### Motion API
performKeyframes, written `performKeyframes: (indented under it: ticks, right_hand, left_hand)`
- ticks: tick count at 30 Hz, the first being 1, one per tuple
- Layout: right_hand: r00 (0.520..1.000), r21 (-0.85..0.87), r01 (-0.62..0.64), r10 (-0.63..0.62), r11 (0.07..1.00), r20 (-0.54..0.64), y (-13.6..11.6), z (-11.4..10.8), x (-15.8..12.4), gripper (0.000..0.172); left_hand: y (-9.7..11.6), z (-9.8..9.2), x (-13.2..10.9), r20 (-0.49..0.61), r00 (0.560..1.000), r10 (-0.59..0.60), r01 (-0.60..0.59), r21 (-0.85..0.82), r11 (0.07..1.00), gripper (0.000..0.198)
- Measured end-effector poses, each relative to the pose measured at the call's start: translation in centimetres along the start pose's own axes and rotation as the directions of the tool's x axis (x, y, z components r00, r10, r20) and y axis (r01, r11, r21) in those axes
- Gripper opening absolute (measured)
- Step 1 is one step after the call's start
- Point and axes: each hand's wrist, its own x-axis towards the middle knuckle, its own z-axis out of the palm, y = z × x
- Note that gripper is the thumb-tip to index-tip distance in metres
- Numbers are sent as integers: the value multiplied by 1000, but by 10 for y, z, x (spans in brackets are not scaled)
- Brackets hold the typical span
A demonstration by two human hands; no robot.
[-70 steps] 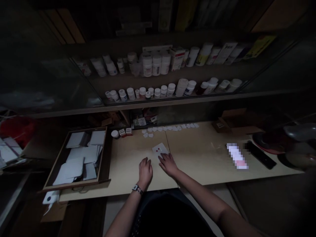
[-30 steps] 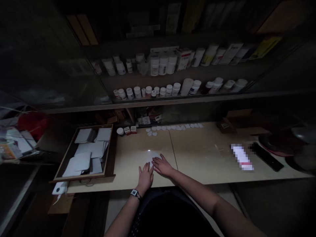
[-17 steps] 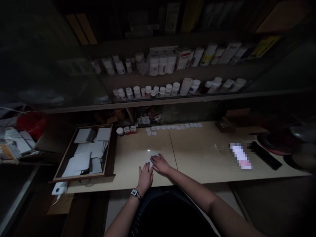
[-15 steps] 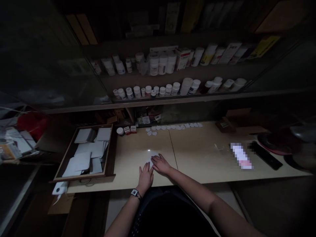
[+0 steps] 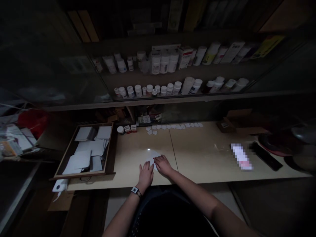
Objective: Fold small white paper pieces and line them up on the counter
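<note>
A white sheet of paper lies on the pale tabletop in front of me, partly hidden under my hands. My left hand, with a strap at the wrist, rests on its left lower edge, fingers spread. On the paper's right side is my right hand, its fingers extended and flat, with small red spots near the fingertips. Several small folded white papers stand in a row along the back of the table, and a couple more sit just in front of the row's left end.
An open drawer holding stacked white papers is at the left. A lit phone and a black object lie at the right. Bottles line the shelves behind; a cardboard box sits back right.
My right hand has shifted slightly right and down, showing more of the paper. My left hand stays nearly in place. The camera view has moved a little.
</note>
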Motion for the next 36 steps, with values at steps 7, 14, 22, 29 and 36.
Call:
performKeyframes:
  ticks: [7,14,22,29,36]
  right_hand:
    - [1000,40,1,-1,999,5,2,-1,4,35]
    - [997,50,52,-55,997,57,2,-3,7,31]
    - [999,121,-21,24,992,-27,27,14,-20,39]
    - [1000,83,20,-20,996,-1,30,12,-27,38]
    - [996,47,80,-81,996,28,32,7,-31,34]
  left_hand:
    - [0,1,4,-39,999,3,-2,16,1000,47]
    - [-1,6,3,-50,999,-1,2,19,1000,49]
    - [1,4,5,-18,1000,19,-18,50,999,50]
    - [3,-2,12,-32,999,36,-33,84,996,50]
    - [-6,-3,19,-20,956,294,-288,146,946,26]
